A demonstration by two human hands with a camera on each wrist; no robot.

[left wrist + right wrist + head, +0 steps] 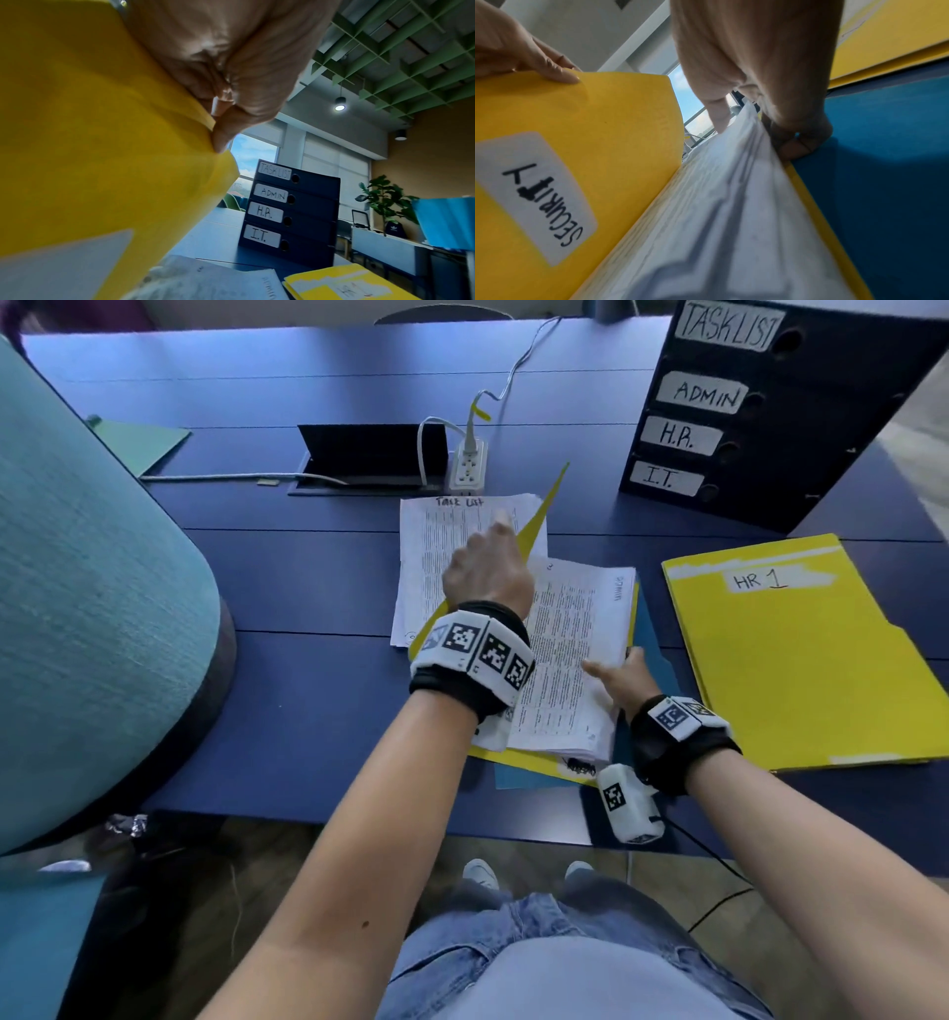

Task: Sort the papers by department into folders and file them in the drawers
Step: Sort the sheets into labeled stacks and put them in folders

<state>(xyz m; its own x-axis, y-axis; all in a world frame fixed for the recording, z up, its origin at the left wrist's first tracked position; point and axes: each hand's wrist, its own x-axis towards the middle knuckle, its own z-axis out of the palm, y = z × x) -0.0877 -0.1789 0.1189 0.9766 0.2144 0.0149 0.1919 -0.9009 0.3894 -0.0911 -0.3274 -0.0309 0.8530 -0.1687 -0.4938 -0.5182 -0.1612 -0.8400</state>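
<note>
While L hand (488, 572) pinching yellow folder flap (582, 125), R hand (624, 680) gripping papers (575, 654).

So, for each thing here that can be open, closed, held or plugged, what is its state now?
SECURITY folder: open, cover lifted.
Left hand: pinches that cover's edge.
Right hand: grips the paper stack inside the folder.
HR 1 folder: closed, flat on the desk.
Drawer unit: all four drawers shut.
Power strip: one cable plugged in.

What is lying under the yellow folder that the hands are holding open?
A blue folder shows under the yellow folder at its right and near edges. Anything beneath its middle is covered.
</note>
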